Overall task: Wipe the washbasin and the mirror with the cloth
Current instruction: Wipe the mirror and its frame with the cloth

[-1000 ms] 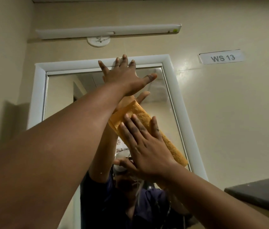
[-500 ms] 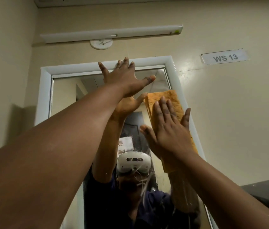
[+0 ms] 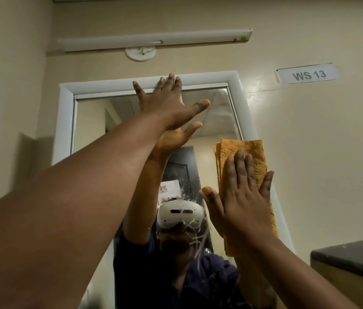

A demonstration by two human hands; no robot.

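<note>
A tall mirror [image 3: 91,121] in a white frame [image 3: 65,121] hangs on the cream wall in front of me. My left hand [image 3: 167,108] lies flat against the upper glass, fingers spread, fingertips reaching the top frame. My right hand [image 3: 240,197] presses a folded orange cloth [image 3: 243,150] flat against the mirror's right edge, over the right frame strip. The cloth sticks out above and below the palm. The washbasin is out of view. The glass reflects me and both arms.
A white tube light [image 3: 153,40] and a round wall fitting [image 3: 140,54] sit above the mirror. A label reading WS 13 [image 3: 309,74] is stuck on the wall at right. A dark ledge [image 3: 352,253] juts in at lower right.
My right hand has slid the cloth from the middle of the mirror rightwards to the right frame edge. The left hand has stayed at the top of the glass.
</note>
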